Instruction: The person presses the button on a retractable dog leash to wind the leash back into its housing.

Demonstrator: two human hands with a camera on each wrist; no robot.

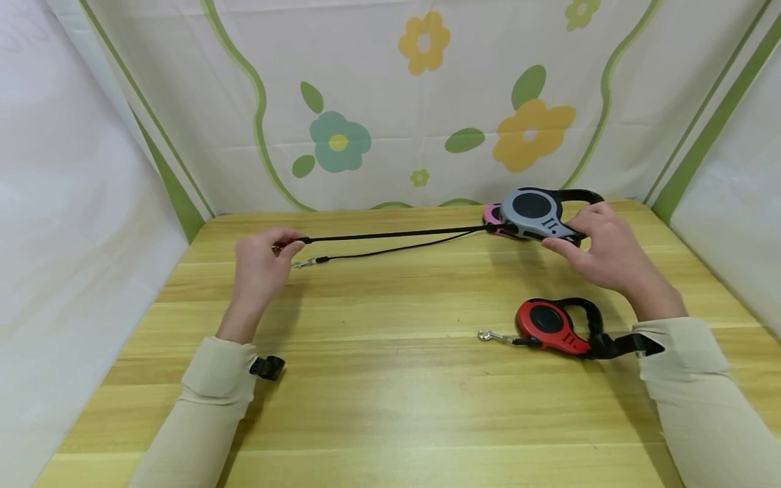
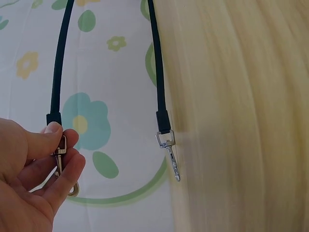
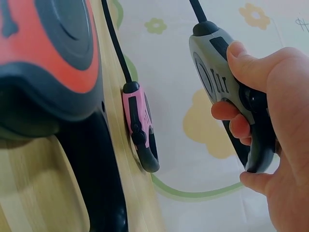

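A red leash (image 1: 552,327) and pink leash (image 1: 491,215) lie on the wooden table (image 1: 390,407).

Three retractable leashes are counted: one grey (image 1: 535,211), one pink (image 1: 491,217), one red (image 1: 552,327). Two black cords (image 1: 396,235) are drawn out. Three metal clips (image 1: 303,262) are seen.

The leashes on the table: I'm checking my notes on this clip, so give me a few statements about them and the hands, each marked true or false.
1. The right hand holds the grey leash by its handle. True.
2. The left hand pinches the clip at the end of the grey leash's strap. True.
3. The red leash has its strap pulled far out. False: only its clip pokes out, and it lies untouched on the table.
4. The pink leash is held off the table. False: it lies on the table behind the grey one.
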